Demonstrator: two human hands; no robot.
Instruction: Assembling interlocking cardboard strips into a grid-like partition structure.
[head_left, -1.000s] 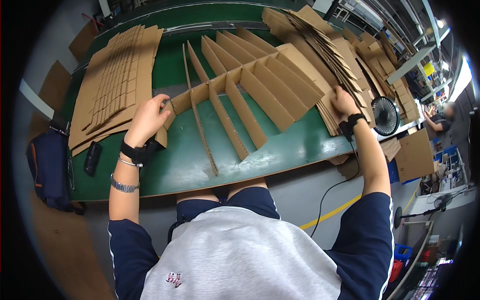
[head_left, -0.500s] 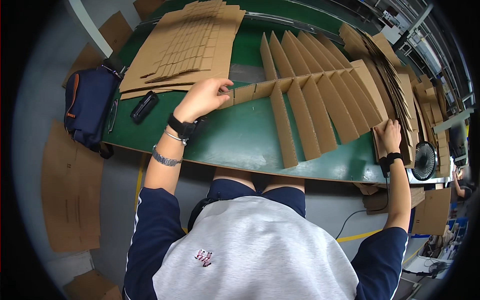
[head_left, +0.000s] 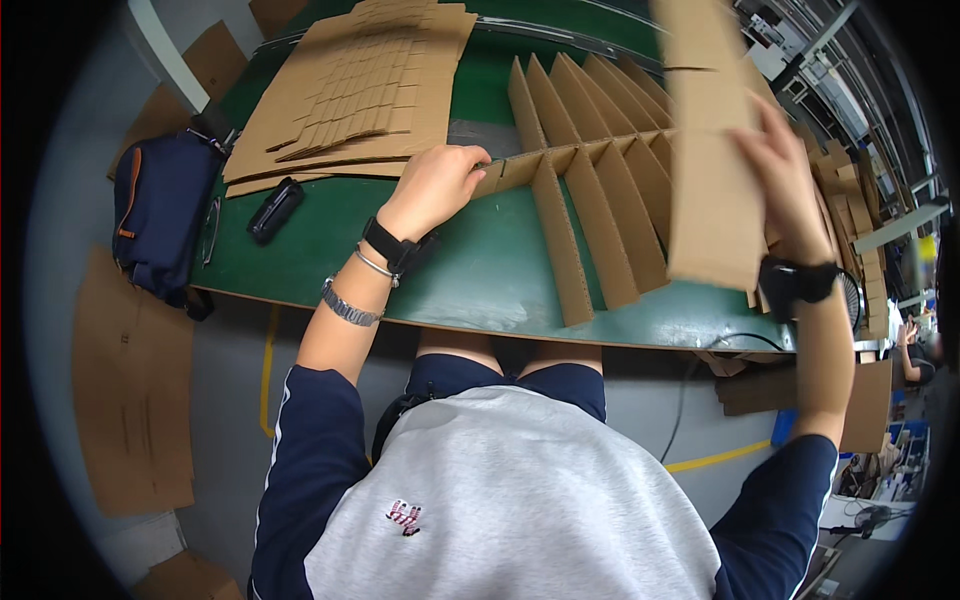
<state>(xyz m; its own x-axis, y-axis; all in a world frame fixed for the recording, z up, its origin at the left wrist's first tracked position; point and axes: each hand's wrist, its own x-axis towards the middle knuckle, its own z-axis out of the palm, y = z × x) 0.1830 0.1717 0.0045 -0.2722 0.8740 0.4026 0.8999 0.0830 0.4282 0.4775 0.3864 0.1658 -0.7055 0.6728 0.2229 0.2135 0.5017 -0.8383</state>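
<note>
A cardboard divider assembly [head_left: 600, 215] stands on the green table, several upright strips crossing one long slotted strip. At the long strip's left end, my left hand [head_left: 440, 185] is closed on it, thumb and fingers pinching the cardboard. My right hand [head_left: 785, 180], a little blurred, holds up a loose cardboard strip [head_left: 712, 190] by its right edge. That strip has a dark slot near its upper part. It hangs above the table and hides the right end of the assembly.
Flat cardboard sheets [head_left: 350, 95] with slotted strips on top lie at the back left. A black case [head_left: 274, 211], glasses [head_left: 211, 230] and a navy bag [head_left: 165, 215] are at the left edge. More cardboard pieces [head_left: 850, 200] and a partly hidden fan stand at the right.
My right hand has lifted a cardboard strip from the right-hand stack and raised it over the assembly. My left hand has shifted slightly right along the long strip.
</note>
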